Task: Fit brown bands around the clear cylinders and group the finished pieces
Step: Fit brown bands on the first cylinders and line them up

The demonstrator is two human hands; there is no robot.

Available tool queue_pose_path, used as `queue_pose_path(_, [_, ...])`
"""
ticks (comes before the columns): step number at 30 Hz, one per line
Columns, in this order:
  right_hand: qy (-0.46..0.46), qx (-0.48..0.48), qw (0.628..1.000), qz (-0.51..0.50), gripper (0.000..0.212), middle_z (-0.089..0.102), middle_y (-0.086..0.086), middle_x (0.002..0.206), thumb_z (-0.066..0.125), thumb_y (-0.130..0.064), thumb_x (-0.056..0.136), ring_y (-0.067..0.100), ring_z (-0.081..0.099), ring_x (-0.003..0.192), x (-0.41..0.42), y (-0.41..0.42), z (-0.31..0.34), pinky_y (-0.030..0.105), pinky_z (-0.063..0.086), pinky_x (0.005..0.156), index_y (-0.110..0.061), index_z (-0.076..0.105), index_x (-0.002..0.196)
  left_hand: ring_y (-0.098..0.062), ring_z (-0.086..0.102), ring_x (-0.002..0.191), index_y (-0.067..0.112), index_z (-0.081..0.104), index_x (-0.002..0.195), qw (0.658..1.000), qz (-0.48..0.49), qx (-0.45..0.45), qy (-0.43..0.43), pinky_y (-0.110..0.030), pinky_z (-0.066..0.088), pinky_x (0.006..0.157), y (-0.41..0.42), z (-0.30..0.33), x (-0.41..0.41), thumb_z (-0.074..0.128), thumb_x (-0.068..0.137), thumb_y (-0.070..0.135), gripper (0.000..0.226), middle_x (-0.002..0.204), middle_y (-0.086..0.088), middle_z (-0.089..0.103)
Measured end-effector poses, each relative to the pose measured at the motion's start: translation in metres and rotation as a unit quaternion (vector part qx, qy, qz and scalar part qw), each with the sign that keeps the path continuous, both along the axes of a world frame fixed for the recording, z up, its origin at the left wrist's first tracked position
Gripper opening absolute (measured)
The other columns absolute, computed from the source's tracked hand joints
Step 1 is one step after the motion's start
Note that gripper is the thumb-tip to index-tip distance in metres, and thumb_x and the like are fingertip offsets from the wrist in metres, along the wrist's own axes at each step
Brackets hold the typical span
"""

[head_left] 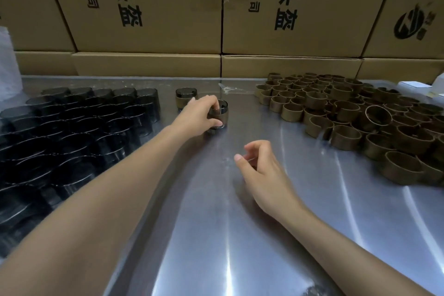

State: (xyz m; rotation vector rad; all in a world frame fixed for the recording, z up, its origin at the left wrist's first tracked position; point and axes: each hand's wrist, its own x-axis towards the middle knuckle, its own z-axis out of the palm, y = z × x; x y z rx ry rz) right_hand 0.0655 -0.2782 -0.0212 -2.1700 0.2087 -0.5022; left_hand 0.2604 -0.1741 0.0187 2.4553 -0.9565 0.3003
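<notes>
The left hand (197, 115) reaches out over the steel desk (216, 223), its fingers (211, 103) curled over the rim and its thumb pressed to the side of a banded cylinder (219, 116) standing on the desk, with a second banded cylinder (186, 98) just beyond the fingers and apart from it. The right hand (262, 170) hovers nearer the person, its fingers (254, 149) loosely curled and apart from the thumb, holding nothing. Left of the left fingers stand dark clear cylinders (72, 127) in rows; right of the right fingers lies a mass of brown bands (360, 118), with cardboard boxes (149, 7) stacked behind.
</notes>
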Motion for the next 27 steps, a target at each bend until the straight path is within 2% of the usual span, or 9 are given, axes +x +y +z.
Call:
queue_pose_path(2, [0.009, -0.002, 1.000, 0.002, 0.021, 0.049, -0.021, 0.099, 0.047, -0.048, 0.092, -0.001, 0.050, 0.094, 0.000, 0.000, -0.001, 0.026, 0.042, 0.077, -0.037, 0.036, 0.105, -0.029, 0.046, 0.122, 0.015, 0.057, 0.104, 0.997, 0.034, 0.029, -0.058, -0.046, 0.027, 0.108, -0.003, 0.001, 0.016, 0.073, 0.082, 0.028, 0.030, 0.117, -0.008, 0.060])
queue_pose_path(4, [0.012, 0.001, 1.000, 0.002, 0.022, 0.050, -0.020, 0.099, 0.046, -0.050, 0.090, -0.002, 0.050, 0.095, 0.000, 0.000, -0.002, 0.026, 0.043, 0.078, -0.037, 0.036, 0.105, -0.028, 0.048, 0.118, 0.016, 0.060, 0.108, 0.992, 0.067, 0.051, -0.093, -0.048, 0.026, 0.108, -0.004, 0.004, 0.029, 0.074, 0.081, 0.031, 0.033, 0.115, -0.007, 0.061])
queue_pose_path(10, [0.026, -0.001, 1.000, -0.003, 0.033, 0.049, -0.023, 0.100, 0.037, -0.061, 0.080, -0.004, 0.049, 0.097, -0.003, 0.003, 0.001, 0.024, 0.039, 0.075, -0.039, 0.035, 0.105, -0.028, 0.046, 0.120, 0.017, 0.060, 0.105, 0.989, 0.106, 0.050, -0.093, -0.056, 0.006, 0.115, -0.009, 0.003, 0.047, 0.072, 0.083, 0.033, 0.030, 0.114, -0.005, 0.058])
queue_pose_path(16, [0.030, -0.004, 1.000, -0.001, 0.025, 0.049, -0.024, 0.099, 0.040, -0.053, 0.088, -0.004, 0.047, 0.099, -0.003, 0.003, 0.002, 0.026, 0.040, 0.079, -0.037, 0.037, 0.107, -0.031, 0.048, 0.120, 0.019, 0.059, 0.106, 0.990, 0.129, 0.029, -0.056, -0.058, 0.008, 0.115, -0.014, 0.000, 0.060, 0.071, 0.084, 0.030, 0.028, 0.119, -0.008, 0.057])
queue_pose_path(23, [0.037, 0.000, 0.999, -0.002, 0.025, 0.049, -0.024, 0.098, 0.039, -0.055, 0.086, -0.008, 0.046, 0.098, -0.004, 0.004, 0.003, 0.026, 0.041, 0.080, -0.039, 0.037, 0.106, -0.032, 0.048, 0.117, 0.016, 0.058, 0.111, 0.987, 0.145, 0.032, -0.067, -0.050, 0.032, 0.105, -0.021, -0.001, 0.066, 0.070, 0.085, 0.032, 0.033, 0.118, -0.010, 0.060])
queue_pose_path(27, [0.040, 0.001, 0.999, 0.000, 0.026, 0.049, -0.024, 0.099, 0.038, -0.055, 0.086, -0.008, 0.045, 0.099, -0.005, 0.004, 0.004, 0.025, 0.040, 0.080, -0.039, 0.037, 0.106, -0.033, 0.048, 0.117, 0.014, 0.059, 0.113, 0.984, 0.156, 0.024, -0.083, -0.049, 0.033, 0.101, -0.021, -0.004, 0.066, 0.071, 0.085, 0.032, 0.036, 0.118, -0.010, 0.060])
